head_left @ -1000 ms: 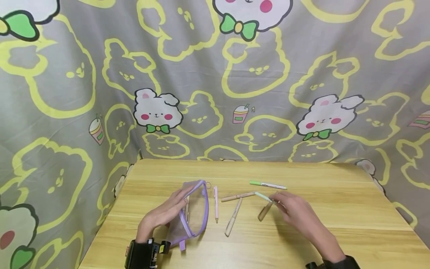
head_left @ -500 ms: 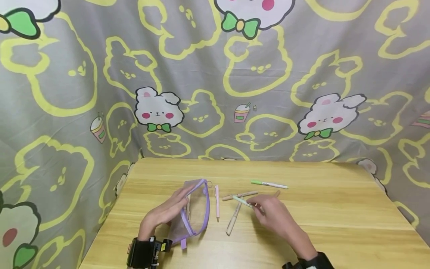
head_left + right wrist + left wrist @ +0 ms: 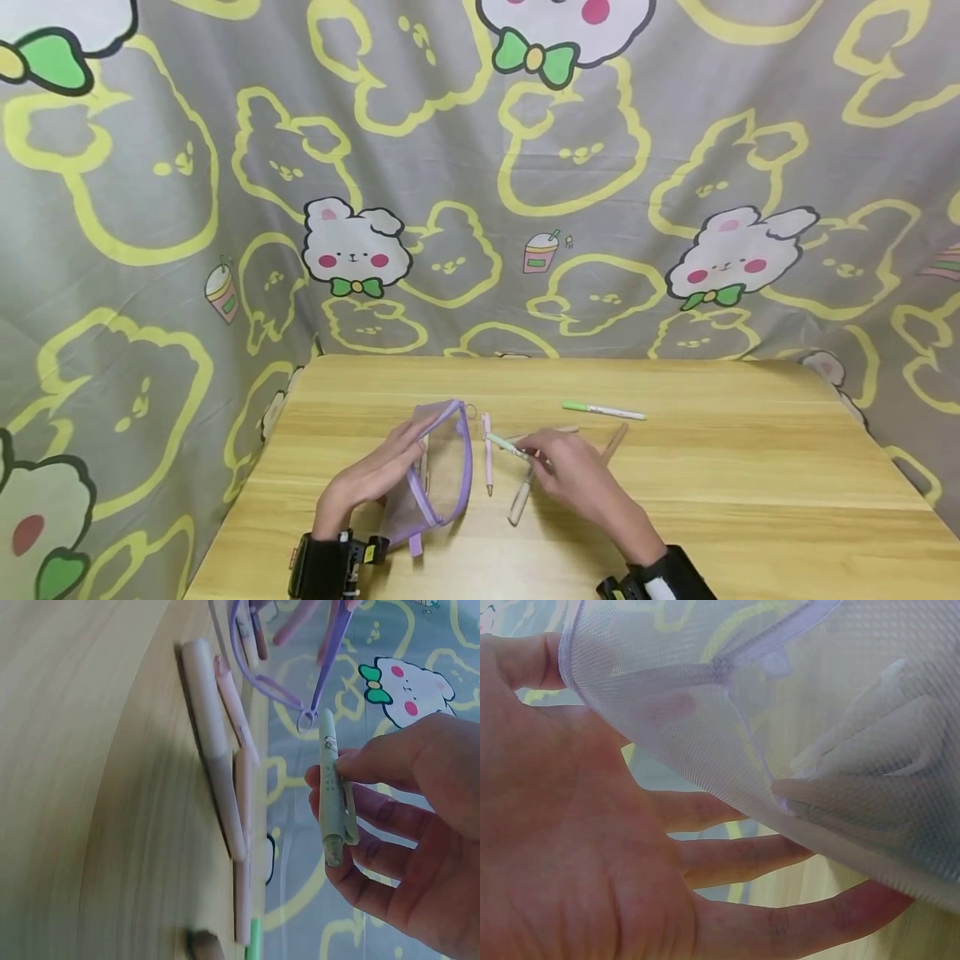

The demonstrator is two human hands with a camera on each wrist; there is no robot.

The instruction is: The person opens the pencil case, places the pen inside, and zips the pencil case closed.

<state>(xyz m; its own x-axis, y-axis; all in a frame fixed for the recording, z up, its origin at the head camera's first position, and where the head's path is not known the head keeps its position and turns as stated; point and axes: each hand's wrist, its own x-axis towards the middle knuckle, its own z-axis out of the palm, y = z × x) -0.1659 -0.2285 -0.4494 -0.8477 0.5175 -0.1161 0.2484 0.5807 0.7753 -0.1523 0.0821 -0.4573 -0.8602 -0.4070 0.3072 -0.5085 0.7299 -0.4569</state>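
A see-through mesh pencil case (image 3: 468, 479) with a purple zip lies on the table, its mouth open to the right. My left hand (image 3: 371, 475) holds it at the left side, fingers over the upper edge; in the left wrist view the fingers (image 3: 739, 859) stretch behind the mesh (image 3: 652, 727). Several slim items (image 3: 877, 750) show inside the case. My right hand (image 3: 573, 471) pinches a pale green pen (image 3: 330, 787) between thumb and fingers, its clip side toward the palm. In the head view the pen's tip end overlaps a pink pen (image 3: 489, 479) beside the case mouth.
Beige pens (image 3: 518, 504) lie on the wooden table (image 3: 750, 483) under and around my right hand, one brownish pen (image 3: 617, 440) just right of it. A white and green marker (image 3: 603, 411) lies farther back. A patterned curtain (image 3: 450, 167) closes off the back and sides.
My right hand has carried the pale green pen leftward, from the right-hand pens to near the case mouth. My left hand and the case have stayed almost in place.
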